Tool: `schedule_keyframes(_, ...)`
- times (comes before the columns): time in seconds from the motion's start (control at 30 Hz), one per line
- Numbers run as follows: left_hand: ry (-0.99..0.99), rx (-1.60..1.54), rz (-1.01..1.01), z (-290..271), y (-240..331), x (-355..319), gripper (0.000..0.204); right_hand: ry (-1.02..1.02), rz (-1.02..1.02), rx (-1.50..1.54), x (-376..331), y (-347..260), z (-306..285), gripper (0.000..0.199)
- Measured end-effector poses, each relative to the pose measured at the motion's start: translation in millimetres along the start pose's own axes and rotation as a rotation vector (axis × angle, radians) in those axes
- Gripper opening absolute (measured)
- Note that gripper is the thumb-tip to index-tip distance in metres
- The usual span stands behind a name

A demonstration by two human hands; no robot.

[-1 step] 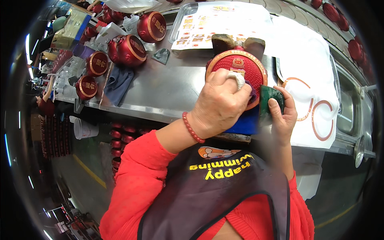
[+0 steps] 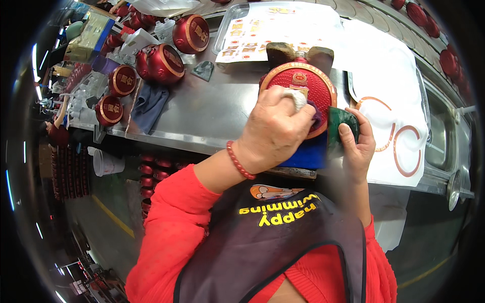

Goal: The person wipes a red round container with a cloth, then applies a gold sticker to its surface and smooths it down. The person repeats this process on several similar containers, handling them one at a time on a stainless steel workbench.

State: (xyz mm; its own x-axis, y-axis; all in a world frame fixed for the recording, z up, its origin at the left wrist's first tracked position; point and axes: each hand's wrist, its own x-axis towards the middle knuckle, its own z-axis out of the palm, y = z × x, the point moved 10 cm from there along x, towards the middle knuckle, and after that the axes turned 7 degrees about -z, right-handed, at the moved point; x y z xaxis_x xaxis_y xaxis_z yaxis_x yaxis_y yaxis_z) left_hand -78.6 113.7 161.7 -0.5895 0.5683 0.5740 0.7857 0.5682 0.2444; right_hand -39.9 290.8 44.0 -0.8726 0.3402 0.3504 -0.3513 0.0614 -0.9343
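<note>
A round red bottle (image 2: 318,86) with a studded face and a gold lettered rim lies face up on a blue cloth (image 2: 305,153), between two dark, worn blocks (image 2: 321,58). My left hand (image 2: 275,129), wearing a red bead bracelet, is closed on a bunched purple cloth (image 2: 314,115) against the lower part of that face. Something white and fabric-like (image 2: 296,98) shows at its fingers; whether it is a wrap or part of the cloth I cannot tell. Beside the bottle's right edge, my right hand (image 2: 359,141) grips a flat green scraper (image 2: 339,126) between thumb and fingers.
White sheets with gold labels (image 2: 247,35) and copper-coloured ring strips (image 2: 407,151) lie behind and to the right. Several red bottles (image 2: 164,63) stand at the left, near a grey cloth (image 2: 149,106) and a dark green flat piece (image 2: 203,70). A metal sink (image 2: 442,146) is at the far right.
My left hand and the cloth have shifted slightly left and toward me over the bottle. My right hand stays in place with the scraper.
</note>
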Motion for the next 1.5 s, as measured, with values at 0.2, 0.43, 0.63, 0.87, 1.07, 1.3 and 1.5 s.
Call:
schedule_keyframes(0.2,0.035,-0.011,-0.017,-1.9,5.0,-2.4,0.019,0.071,0.050,0.117,-2.6,2.0,-9.2,0.036)
schedule_keyframes(0.43,0.013,0.063,0.099,-4.2,12.4,-18.4,0.029,0.021,-0.012,-0.005,-3.1,-12.1,-5.6,0.034)
schedule_keyframes(0.63,-0.020,0.142,0.077,-0.5,17.1,-30.5,0.034,-0.043,-0.007,-0.089,-7.8,-8.0,4.1,0.035)
schedule_keyframes(0.87,0.004,0.110,0.028,0.7,-14.2,12.9,0.026,0.016,0.090,0.005,-9.4,10.6,1.4,0.034)
schedule_keyframes(1.07,0.039,0.000,0.009,-0.5,-32.2,33.2,0.024,0.001,0.110,-0.072,-9.6,13.5,-2.0,0.036)
schedule_keyframes(1.3,0.021,-0.468,-0.262,9.1,-97.9,37.4,0.019,0.010,0.163,0.004,-10.4,20.0,-2.5,0.036)
schedule_keyframes(1.5,0.120,-0.586,-0.393,0.8,-115.5,-27.9,0.025,-0.029,0.059,0.026,-4.9,10.3,3.1,0.034)
